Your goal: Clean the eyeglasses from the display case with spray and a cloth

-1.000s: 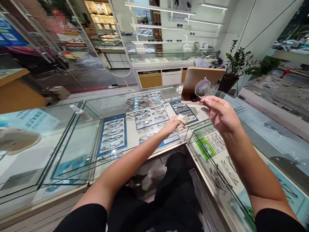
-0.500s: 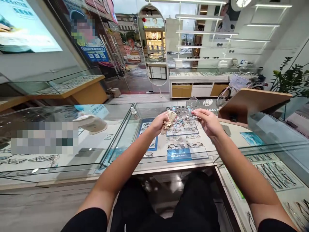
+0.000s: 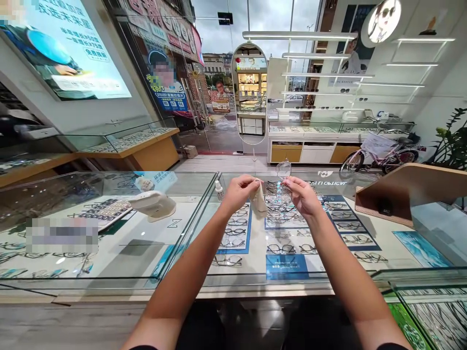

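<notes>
My left hand (image 3: 240, 192) pinches a beige cleaning cloth (image 3: 259, 203), which hangs down from the fingertips over the glass counter. Just to the right, my right hand (image 3: 302, 194) grips a pair of thin-framed glasses (image 3: 283, 169). One round clear lens stands up above the fingers; the rest of the frame is hard to make out against the display. A narrow gap separates the cloth from the glasses. Beneath both hands, rows of eyeglasses (image 3: 233, 231) lie inside the glass showcase (image 3: 213, 287).
A small white bottle (image 3: 219, 190) stands on the counter left of my hands. Farther left are a white curved object (image 3: 153, 205) and a keyboard-like panel (image 3: 105, 213). A brown slanted board (image 3: 412, 187) rises at the right. An oval mirror (image 3: 250, 92) stands beyond the counter.
The view has tilted up and shifted left. The cloth, bunched up in my left hand before, now hangs down loosely. My right hand still holds the glasses, closer to the left hand.
</notes>
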The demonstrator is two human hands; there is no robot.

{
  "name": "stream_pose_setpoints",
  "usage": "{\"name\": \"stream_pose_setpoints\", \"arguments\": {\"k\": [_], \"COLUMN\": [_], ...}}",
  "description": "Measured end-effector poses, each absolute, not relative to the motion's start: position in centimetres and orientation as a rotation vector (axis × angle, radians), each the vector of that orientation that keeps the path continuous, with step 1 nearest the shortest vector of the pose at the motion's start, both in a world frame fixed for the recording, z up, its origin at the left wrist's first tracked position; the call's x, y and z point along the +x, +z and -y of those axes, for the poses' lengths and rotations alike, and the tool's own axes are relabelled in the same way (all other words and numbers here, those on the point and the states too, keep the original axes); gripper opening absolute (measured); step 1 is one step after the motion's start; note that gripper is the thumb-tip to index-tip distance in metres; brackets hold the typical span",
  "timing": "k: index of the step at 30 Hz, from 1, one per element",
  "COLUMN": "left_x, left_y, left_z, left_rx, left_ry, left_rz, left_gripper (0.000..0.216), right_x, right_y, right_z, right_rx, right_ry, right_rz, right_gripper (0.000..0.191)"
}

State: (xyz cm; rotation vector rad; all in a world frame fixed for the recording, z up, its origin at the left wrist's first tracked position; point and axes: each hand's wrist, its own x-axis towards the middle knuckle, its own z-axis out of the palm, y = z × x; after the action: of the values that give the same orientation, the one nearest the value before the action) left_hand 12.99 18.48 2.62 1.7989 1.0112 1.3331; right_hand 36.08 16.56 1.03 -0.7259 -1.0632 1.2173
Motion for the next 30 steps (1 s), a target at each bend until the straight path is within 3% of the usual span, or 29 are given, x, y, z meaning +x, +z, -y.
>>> {"name": "stream_pose_setpoints", "arguments": {"k": [7, 16, 25, 30], "left_x": [12.9, 12.1, 13.0, 14.1], "left_y": [1.6, -0.2, -1.2, -1.0], "left_z": [-18.7, -19.6, -19.6, -18.2], "left_rx": [1.687, 1.122, 0.978, 1.063], "left_ry": [1.437, 1.312, 1.280, 1.276], "left_rz": [-1.158, -0.959, -0.732, -0.626], "left_gripper": [0.034, 0.049, 0.044, 0.055], "right_x": [35.6, 35.1, 34.0, 33.3], "right_y": [-0.8, -2.6, -2.5, -2.6], "right_z": [-17.2, -16.4, -15.3, -14.8], "right_rx": [-0.728, -0.693, -0.713, -0.792], "right_ry": [1.281, 1.385, 1.359, 1.299], "right_rz": [1.034, 1.042, 1.194, 1.268], "right_gripper": [0.039, 0.032, 0.032, 0.034]}}
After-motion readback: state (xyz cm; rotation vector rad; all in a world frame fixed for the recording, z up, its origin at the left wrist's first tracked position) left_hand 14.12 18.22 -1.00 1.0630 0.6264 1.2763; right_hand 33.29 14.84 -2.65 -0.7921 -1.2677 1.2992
